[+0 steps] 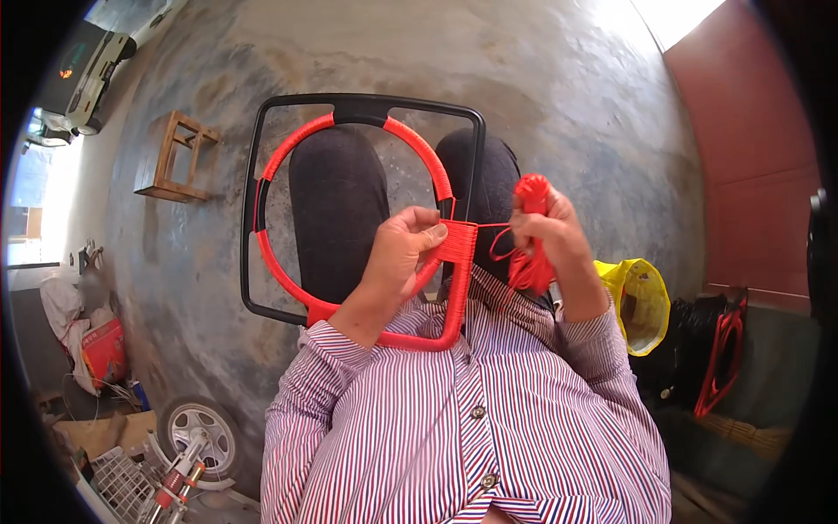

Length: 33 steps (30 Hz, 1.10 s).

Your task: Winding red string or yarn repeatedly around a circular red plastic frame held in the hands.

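frame [360, 108] at right edge and red cord [531, 269] are clamped in left and right hands [391, 258], floor [541, 65] open ahead.

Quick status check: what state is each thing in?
Frame: partly wrapped in red, partly bare black
Cord: bundled, one strand running to the frame
Left hand: pinching the frame's wrapped side
Right hand: closed around the cord
Yellow bag: mouth open
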Available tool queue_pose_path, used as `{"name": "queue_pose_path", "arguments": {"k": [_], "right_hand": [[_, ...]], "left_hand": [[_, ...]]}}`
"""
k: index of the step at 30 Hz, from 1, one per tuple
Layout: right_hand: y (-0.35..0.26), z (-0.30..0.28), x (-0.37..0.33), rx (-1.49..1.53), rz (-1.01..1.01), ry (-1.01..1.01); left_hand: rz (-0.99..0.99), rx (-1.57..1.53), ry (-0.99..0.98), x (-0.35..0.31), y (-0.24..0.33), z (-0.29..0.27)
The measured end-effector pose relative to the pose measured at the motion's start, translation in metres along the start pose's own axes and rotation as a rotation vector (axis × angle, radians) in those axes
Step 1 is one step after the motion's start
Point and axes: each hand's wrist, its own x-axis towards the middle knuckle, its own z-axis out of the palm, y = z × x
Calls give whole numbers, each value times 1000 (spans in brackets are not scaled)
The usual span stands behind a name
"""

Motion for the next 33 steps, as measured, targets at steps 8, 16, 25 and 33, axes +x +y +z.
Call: {"name": "queue_pose_path", "arguments": {"k": [8, 16, 25, 33], "right_hand": [[-52, -140, -46, 119, -295, 702], [-51, -250, -115, 296, -574, 923], [-5, -1, -41, -952, -211, -420], [3, 22, -3, -789, -195, -169]], "left_hand": [[-22, -69, -11, 0, 4, 7], [-65, -97, 5, 4, 6, 13], [-104, -281, -310, -11, 15, 10], [-184, -228, -282, -9, 16, 13]]}}
